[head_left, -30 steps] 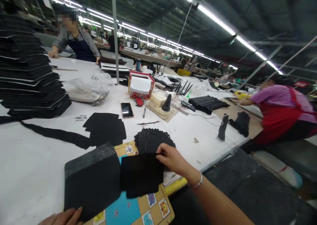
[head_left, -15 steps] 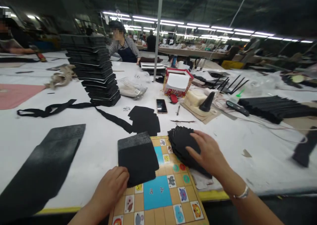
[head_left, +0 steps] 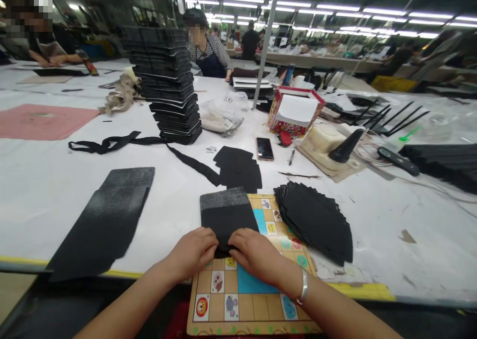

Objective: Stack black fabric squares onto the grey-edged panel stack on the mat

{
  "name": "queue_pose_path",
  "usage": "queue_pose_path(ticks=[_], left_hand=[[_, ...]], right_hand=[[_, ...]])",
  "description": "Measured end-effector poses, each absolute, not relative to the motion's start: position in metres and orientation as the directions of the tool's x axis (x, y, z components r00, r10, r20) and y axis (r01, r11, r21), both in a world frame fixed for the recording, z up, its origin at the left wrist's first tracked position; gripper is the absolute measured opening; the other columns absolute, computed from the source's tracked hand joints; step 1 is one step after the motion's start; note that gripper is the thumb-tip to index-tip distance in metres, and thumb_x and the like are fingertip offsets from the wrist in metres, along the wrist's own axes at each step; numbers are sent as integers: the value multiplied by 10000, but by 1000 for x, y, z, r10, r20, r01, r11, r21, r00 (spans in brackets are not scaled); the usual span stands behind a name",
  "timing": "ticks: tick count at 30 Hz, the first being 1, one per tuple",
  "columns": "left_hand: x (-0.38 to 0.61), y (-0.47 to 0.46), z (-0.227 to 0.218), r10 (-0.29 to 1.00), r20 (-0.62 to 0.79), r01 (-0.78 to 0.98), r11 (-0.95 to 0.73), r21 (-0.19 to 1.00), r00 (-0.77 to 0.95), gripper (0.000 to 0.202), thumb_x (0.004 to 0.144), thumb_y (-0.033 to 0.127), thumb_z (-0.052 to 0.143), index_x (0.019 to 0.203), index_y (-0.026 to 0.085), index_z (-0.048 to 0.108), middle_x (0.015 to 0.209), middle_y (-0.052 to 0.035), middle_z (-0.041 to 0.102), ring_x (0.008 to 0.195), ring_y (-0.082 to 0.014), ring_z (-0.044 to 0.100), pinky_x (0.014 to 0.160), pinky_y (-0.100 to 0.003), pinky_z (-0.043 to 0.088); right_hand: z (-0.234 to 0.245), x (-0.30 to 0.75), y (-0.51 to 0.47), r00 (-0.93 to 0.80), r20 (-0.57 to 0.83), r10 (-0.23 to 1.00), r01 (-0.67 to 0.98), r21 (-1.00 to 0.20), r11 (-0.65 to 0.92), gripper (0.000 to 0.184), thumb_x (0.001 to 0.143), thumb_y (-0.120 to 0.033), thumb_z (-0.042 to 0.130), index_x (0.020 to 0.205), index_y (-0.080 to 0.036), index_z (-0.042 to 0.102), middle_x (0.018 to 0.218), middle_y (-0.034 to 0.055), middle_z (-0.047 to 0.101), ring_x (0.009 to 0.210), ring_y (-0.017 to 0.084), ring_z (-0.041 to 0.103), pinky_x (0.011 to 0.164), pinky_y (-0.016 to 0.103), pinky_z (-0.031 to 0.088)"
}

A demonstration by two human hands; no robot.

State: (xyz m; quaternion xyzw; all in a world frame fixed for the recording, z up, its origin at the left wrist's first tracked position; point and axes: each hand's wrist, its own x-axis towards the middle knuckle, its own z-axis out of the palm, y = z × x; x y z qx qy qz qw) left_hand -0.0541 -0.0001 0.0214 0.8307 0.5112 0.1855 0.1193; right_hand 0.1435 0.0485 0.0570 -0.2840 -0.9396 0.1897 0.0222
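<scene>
A black fabric piece [head_left: 228,211] with a greyish band along its far edge lies on a game board [head_left: 257,306] printed with animal pictures. At its near edge, my left hand [head_left: 196,252] closes its fingers on the left corner. My right hand [head_left: 253,254], with a silver bracelet at the wrist, grips the same edge a little to the right. The near edge looks bent up between the two hands; the fingertips are partly hidden. Right of the board a fanned pile of black pieces [head_left: 316,219] overlaps its edge, touched by neither hand.
Several black pieces [head_left: 240,167] lie beyond the board, and overlapping black panels [head_left: 108,214] sit left. A tall black stack [head_left: 167,85] stands behind. Farther right are a phone [head_left: 265,149], a red box [head_left: 296,111] and a black cone [head_left: 346,146]. Co-workers are across the table.
My right hand has left the fanned pile and moved left to the near edge of the black piece. My left hand remains at that piece. The camera view has shifted.
</scene>
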Motion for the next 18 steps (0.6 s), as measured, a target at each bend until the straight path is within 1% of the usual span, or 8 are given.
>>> queue_pose_path(ticks=[2, 4, 7, 9, 11, 13, 15, 18], left_hand=[[-56, 4, 22, 894, 216, 790, -448, 418, 392, 175, 818, 123, 469, 753, 214, 604, 742, 35, 616, 717, -94, 571, 671, -187, 458], [-58, 4, 23, 902, 269, 796, -425, 432, 337, 167, 843, 150, 455, 789, 204, 604, 780, 20, 628, 742, -99, 580, 688, -197, 467], [-57, -5, 25, 893, 411, 833, -363, 418, 183, 188, 882, 172, 403, 909, 158, 588, 906, -55, 635, 860, -151, 576, 793, -293, 469], [-50, -14, 24, 818, 545, 834, -424, 352, 186, 160, 869, 163, 433, 916, 151, 585, 910, -68, 634, 875, -169, 566, 820, -330, 461], [-39, -20, 19, 745, 606, 828, -506, 242, 278, 135, 845, 158, 476, 907, 159, 595, 900, -60, 639, 868, -173, 565, 813, -326, 471], [-27, -21, 12, 782, 545, 869, -460, 181, 301, 181, 836, 165, 471, 961, 148, 601, 973, -85, 639, 890, -194, 569, 792, -338, 489], [-18, -18, 4, 875, 436, 933, -312, 176, 211, 257, 821, 170, 467, 1043, 134, 591, 1090, -121, 611, 928, -225, 568, 779, -370, 502], [-13, -11, 0, 949, 293, 960, -183, 211, 116, 354, 792, 183, 498, 1138, 150, 560, 1261, -141, 519, 1019, -256, 549, 820, -409, 495]], right_hand=[[57, 142, 54, -808, -77, 583, 545, -474, 692, 146, 885, -190, 470, 860, -153, 609, 853, 44, 602, 843, 150, 540, 774, 249, 398], [58, 141, 59, -774, -102, 625, 566, -556, 609, 167, 886, -174, 456, 827, -150, 610, 838, 41, 599, 813, 137, 541, 749, 231, 392], [58, 140, 64, -723, -138, 677, 589, -635, 500, 194, 875, -168, 449, 747, -153, 594, 778, 28, 574, 727, 124, 521, 676, 222, 372], [55, 137, 67, -670, -125, 732, 579, -705, 410, 205, 846, -177, 476, 661, -158, 562, 697, 8, 543, 653, 116, 488, 625, 226, 350], [49, 135, 72, -607, -94, 789, 542, -775, 325, 214, 801, -197, 516, 590, -165, 524, 621, -13, 512, 592, 110, 459, 579, 227, 334], [45, 136, 82, -531, -52, 846, 501, -824, 264, 247, 769, -245, 531, 537, -174, 484, 552, -29, 475, 538, 108, 436, 533, 226, 332], [47, 146, 97, -398, 20, 917, 456, -863, 217, 280, 783, -323, 486, 540, -185, 471, 521, -34, 448, 515, 116, 431, 511, 232, 352], [67, 180, 124, -42, 181, 983, 344, -921, 184, 293, 820, -399, 387, 665, -184, 514, 581, -17, 475, 578, 140, 471, 567, 261, 410]])
